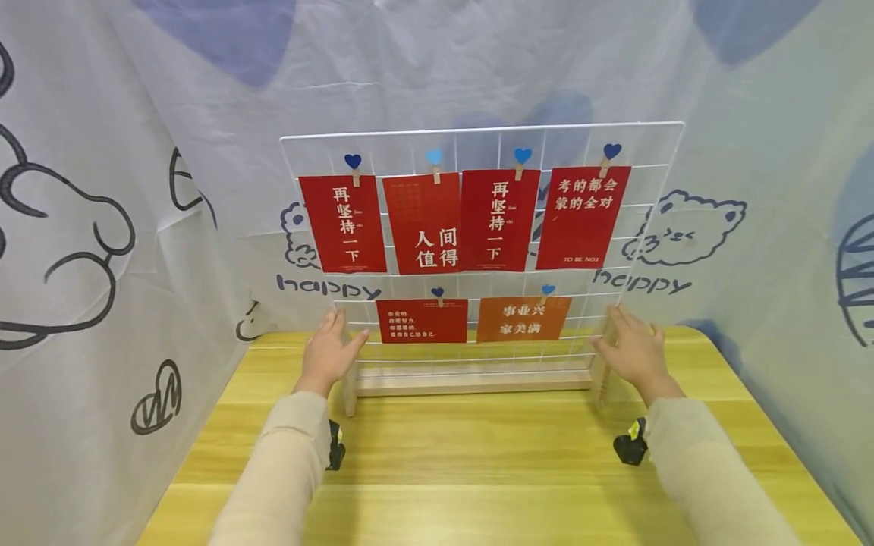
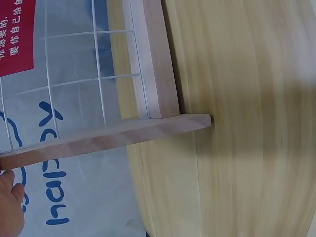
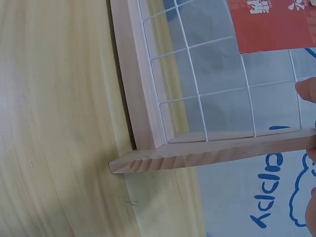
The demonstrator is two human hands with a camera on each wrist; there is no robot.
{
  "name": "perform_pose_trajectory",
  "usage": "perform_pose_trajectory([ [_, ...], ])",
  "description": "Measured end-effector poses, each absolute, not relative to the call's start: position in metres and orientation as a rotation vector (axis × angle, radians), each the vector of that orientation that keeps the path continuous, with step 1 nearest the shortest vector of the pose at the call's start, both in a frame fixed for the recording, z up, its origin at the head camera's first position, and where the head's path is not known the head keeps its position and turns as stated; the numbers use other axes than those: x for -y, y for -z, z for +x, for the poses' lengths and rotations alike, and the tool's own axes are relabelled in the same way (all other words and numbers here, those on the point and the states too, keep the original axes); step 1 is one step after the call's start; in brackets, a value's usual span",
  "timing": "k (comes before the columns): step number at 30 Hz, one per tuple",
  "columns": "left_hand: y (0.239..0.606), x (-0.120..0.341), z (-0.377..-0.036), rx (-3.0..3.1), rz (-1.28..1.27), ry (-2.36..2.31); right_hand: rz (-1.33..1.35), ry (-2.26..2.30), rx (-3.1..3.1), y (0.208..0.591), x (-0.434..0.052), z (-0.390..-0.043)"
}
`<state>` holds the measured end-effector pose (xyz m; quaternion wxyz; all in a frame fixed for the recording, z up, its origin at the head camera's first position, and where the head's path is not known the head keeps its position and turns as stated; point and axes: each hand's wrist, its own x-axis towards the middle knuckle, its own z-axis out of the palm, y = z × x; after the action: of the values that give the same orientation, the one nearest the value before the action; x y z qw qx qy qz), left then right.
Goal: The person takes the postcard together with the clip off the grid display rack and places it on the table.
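Sleeves, cream-coloured, enter from the bottom of the head view, one on each side; a small black device sits at each wrist.

Table point(image 1: 492, 455): yellow wood-grain top, backed and flanked by a white cloth point(image 1: 102, 227) printed with cartoon clouds, bears and the word "happy".

Grid rack point(image 1: 478, 136): white wire panel standing upright in a pale wooden base point(image 1: 471, 381), at the far middle of the table, close to the cloth. Base has a long rail and a cross foot at each end; the wrist views show each foot lying flat on the tabletop.

Cards: four red cards point(image 1: 464, 220) hang in a top row, side by side, some edges overlapping. Below them, a wider red card point(image 1: 421, 321) to the left and an orange card point(image 1: 522, 318) to the right. All carry white or pale Chinese print.

Clips: each card is held at its top edge by a small wooden clip with a blue heart point(image 1: 353, 161).

Left hand point(image 1: 331, 353): fingers straight and relaxed, palm set against the left edge of the rack just above the foot. Not curled round anything.

Right hand point(image 1: 635, 350): same posture, fingers extended, against the right edge of the rack above the other foot.

Hands are well apart, one at either end, rack between them.
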<state>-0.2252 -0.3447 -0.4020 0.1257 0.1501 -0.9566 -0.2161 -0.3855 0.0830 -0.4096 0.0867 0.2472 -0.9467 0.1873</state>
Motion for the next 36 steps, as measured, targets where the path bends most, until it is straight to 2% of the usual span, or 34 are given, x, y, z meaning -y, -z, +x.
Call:
perform_pose_trajectory([
  [36,0.3966,0.3458,-0.2223,2.835,0.448,0.637,0.730,-0.608,2.874,0.4027,-0.0820,-0.3858],
])
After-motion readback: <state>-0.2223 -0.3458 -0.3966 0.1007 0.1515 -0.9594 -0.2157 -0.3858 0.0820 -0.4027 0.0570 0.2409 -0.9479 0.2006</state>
